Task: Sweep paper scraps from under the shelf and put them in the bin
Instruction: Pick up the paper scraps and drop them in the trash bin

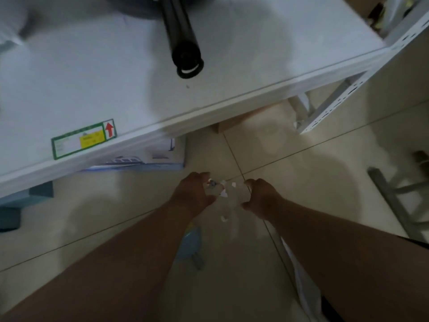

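White paper scraps [224, 190] lie in a small loose heap on the pale tiled floor [290, 177], right between your two hands and just in front of the shelf [139, 105]. Your left hand [193, 194] is down at the left edge of the heap with its fingers curled in toward the scraps; a bit of crumpled paper with a spot of colour sits against the fingertips, but the blur does not let me say whether you are pinching it or only touching it. Your right hand [261, 197] sits on the right side of the heap, fingers bent and cupped toward the paper, and again I cannot tell whether anything is held in it. One stray scrap [224, 219] lies apart from the rest, nearer to you, between your forearms. Under your left forearm a blue dustpan [191, 246] rests on the floor, partly hidden by the arm. On the white shelf board a black tube [183, 43] lies with its open end pointing toward you, and a green-bordered label [83, 138] with a red arrow is stuck near the front edge. Below the board a flat box [144, 159] with a printed picture lies on the floor, and a brown cardboard box [234, 123] sits further right beneath the shelf. A grey metal stool frame [394, 201] stands at your right.
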`<state>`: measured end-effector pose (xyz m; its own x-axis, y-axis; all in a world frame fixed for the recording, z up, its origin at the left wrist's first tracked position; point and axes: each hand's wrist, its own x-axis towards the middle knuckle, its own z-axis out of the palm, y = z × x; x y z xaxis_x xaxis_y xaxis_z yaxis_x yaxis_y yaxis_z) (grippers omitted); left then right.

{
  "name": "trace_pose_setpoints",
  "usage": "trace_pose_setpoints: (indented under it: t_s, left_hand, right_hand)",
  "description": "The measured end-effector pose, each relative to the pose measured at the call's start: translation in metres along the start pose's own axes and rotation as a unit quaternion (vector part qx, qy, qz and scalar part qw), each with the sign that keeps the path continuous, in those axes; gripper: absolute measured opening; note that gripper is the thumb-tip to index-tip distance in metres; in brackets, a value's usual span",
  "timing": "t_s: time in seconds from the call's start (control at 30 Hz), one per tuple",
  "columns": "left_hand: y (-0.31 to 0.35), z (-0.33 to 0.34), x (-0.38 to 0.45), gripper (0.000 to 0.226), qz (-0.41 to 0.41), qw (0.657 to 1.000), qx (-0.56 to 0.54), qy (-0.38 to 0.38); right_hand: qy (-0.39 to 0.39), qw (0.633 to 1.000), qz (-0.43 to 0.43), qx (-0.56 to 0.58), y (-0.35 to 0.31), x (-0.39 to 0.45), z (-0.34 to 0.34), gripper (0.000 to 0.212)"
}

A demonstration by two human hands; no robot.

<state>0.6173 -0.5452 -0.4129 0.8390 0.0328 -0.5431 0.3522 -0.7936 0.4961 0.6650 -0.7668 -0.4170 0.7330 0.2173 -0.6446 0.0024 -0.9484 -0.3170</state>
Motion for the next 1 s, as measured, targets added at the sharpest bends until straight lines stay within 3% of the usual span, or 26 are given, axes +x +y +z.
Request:
trace_pose_setpoints:
  t_s: [0.17, 0.27, 0.43, 0.57, 0.77, 0.93, 1.0]
  left_hand:
    - [-0.015, 0.030, 0.041, 0.092, -0.007, 0.996, 0.081, -0.029]
    - [-0.016, 0.039, 0.057, 0.078, 0.011, 0.998, 0.068, -0.015]
    - [-0.018, 0.040, 0.079, 0.046, 0.016, 0.999, 0.045, 0.017]
    - [-0.019, 0.054, 0.080, 0.024, 0.035, 0.996, 0.081, 0.012]
    - [-0.019, 0.069, 0.078, 0.021, -0.008, 0.999, 0.026, 0.043]
    - [-0.020, 0.066, 0.080, 0.022, 0.000, 0.999, 0.007, 0.043]
    - [-0.022, 0.064, 0.080, 0.023, -0.003, 0.999, -0.005, 0.041]
  right_hand:
    - [0.004, 0.999, -0.032, -0.022, -0.002, 0.037, 0.026, 0.070]
    - [0.019, 0.999, -0.035, 0.012, -0.008, 0.058, 0.034, 0.063]
    - [0.016, 0.998, -0.058, 0.023, -0.032, 0.084, 0.043, 0.068]
    - [-0.010, 0.995, -0.093, -0.021, -0.043, 0.086, 0.051, 0.035]
    - [-0.002, 0.996, -0.076, -0.043, -0.039, 0.090, 0.055, 0.028]
    - [0.002, 0.998, -0.042, 0.041, -0.031, 0.092, 0.049, 0.016]
    - [0.007, 0.989, -0.004, 0.147, -0.024, 0.089, 0.046, 0.018]
